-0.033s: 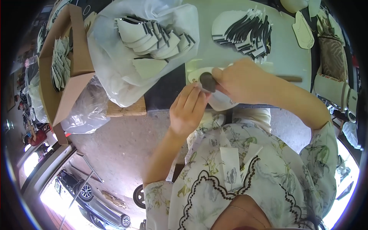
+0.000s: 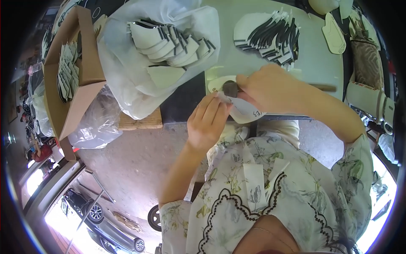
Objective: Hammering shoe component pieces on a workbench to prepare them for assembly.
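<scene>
My left hand (image 2: 208,120) is closed, its fingertips pinching the edge of a white, curved sheet piece (image 2: 245,112) with dark marks near its lower edge. My right hand (image 2: 272,89) is closed on what looks like a hammer. Its dark rounded head (image 2: 230,88) sits just above the left fingertips, and a wooden handle (image 2: 323,87) comes out beyond my right wrist; the part between is hidden. Under the head lies another pale piece (image 2: 215,84). Beyond my hands, a fanned stack of white pieces with black strips (image 2: 270,38) rests on the pale green board (image 2: 224,46).
Left of the board, a white plastic bag (image 2: 116,72) carries more black-edged white pieces (image 2: 169,44). A cardboard box (image 2: 91,55) with stacked pieces stands at the far left, beside a clear plastic bag (image 2: 95,127). A pale shaped piece (image 2: 334,34) lies right; a sewing-machine-like body (image 2: 366,95) stands beyond.
The dark head has tilted slightly and the handle's end has shifted a little right. More of the white piece's marks show. My left hand has hardly moved.
</scene>
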`<state>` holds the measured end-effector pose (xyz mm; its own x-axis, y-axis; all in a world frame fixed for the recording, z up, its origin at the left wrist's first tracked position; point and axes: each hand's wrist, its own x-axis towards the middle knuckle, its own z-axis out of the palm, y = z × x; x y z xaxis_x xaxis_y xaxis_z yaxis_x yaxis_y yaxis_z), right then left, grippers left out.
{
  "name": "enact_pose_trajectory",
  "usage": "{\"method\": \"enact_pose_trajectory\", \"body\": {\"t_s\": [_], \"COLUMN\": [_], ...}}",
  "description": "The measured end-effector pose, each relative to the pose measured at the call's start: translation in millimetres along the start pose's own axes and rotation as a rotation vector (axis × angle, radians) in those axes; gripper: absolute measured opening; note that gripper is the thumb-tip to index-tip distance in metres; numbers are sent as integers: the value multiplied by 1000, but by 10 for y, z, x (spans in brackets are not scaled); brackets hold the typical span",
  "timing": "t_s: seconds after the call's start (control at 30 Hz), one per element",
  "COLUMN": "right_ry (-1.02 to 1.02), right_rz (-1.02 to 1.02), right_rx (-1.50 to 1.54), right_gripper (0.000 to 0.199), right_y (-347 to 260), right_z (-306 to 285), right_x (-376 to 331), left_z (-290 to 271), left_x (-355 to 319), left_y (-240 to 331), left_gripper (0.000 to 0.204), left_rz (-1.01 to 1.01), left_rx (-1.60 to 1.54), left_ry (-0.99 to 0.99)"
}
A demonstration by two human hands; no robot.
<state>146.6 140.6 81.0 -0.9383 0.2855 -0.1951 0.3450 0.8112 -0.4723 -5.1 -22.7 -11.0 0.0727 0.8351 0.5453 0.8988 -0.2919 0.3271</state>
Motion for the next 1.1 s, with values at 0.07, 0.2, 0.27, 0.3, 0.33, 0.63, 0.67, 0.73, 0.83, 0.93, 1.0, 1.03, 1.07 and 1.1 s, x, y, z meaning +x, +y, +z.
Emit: {"method": "enact_pose_trajectory", "body": {"t_s": [0.07,0.2,0.27,0.3,0.33,0.63,0.67,0.73,0.83,0.93,1.0,1.03,1.07,1.1], "right_ry": [-143,36,-56,-7,36,180,184,301,320,338,357,357,373,388], "right_rz": [31,-20,-8,33,71,523,535,508,545,585,540,543,541,538], "right_rx": [-38,38,23,22,27,1310,1308,1205,1133,1155,1088,1088,1046,1004], "right_gripper": [25,26,26,27,28,36,35,34,31,29,29,29,28,28], "right_y": [40,33,139,194,228,262,210,86,30,24,39,33,23,11], "right_z": [16,137,167,142,150,501,569,566,523,525,582,600,614,620], "right_x": [19,-66,-55,-86,-120,-594,-581,-568,-531,-502,-498,-497,-492,-497], "left_z": [-1,-29,-27,-28,-41,-35,-38,-28,22,91,141,159,162,157], "left_x": [3,78,140,179,180,257,225,148,82,101,69,55,60,72], "left_y": [-13,-28,-104,-143,-180,-149,-75,70,275,400,418,432,447,462], "left_gripper": [20,19,16,14,14,24,25,27,34,33,33,33,33,32], "left_rz": [-10,0,4,1,5,-272,-353,-426,-417,-347,-398,-450,-450,-591], "left_rx": [-7,-49,-93,-137,-138,-288,-226,-162,37,249,180,108,107,-47], "left_ry": [-8,-28,-36,-44,-48,37,69,87,-17,-33,-7,23,22,27]}}
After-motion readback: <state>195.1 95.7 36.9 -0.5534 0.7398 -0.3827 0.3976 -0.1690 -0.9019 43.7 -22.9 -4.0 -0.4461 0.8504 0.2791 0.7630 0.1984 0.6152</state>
